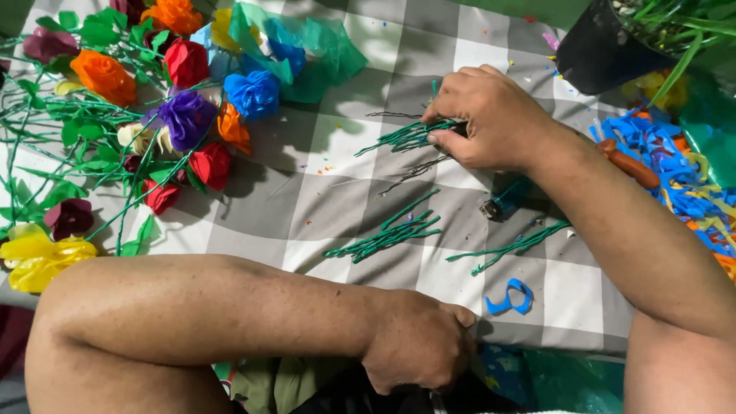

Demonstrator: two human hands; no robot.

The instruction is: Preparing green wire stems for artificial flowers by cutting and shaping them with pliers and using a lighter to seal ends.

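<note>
A head-worn camera looks down at a grey and white checked cloth (337, 192) spread flat, with a person's two bare arms reaching over it.

The right hand (491, 115) rests on the cloth near its far edge, right of centre. Its thumb and fingers are pinched narrow around one end of a bundle of thin green wire stems (402, 138), which fans out to the left across a white square. A few bare dark wires (414, 172) lie just beside this bundle, on its near side.

The left hand (418, 341) sits at the near edge of the cloth, curled into a loose fist with knuckles up. Whether it holds anything cannot be told from this angle.

Between the hands lie two more loose bunches of green stems: one (387, 234) near the middle of the cloth and one (510, 247) to its right, close under the right forearm. A small blue lighter (502, 201) lies beside the right wrist. A curled blue scrap (512, 297) sits near the near edge.

The far left corner holds a heap of handmade flowers (184, 107) in red, orange, purple, blue and yellow, with green leaves and stems. A crumpled sheet of green plastic (322, 50) lies beside them. At the right edge is a pile of blue, yellow and orange strips (675, 169), and a black plant pot (598, 50) stands at the far right corner.
</note>
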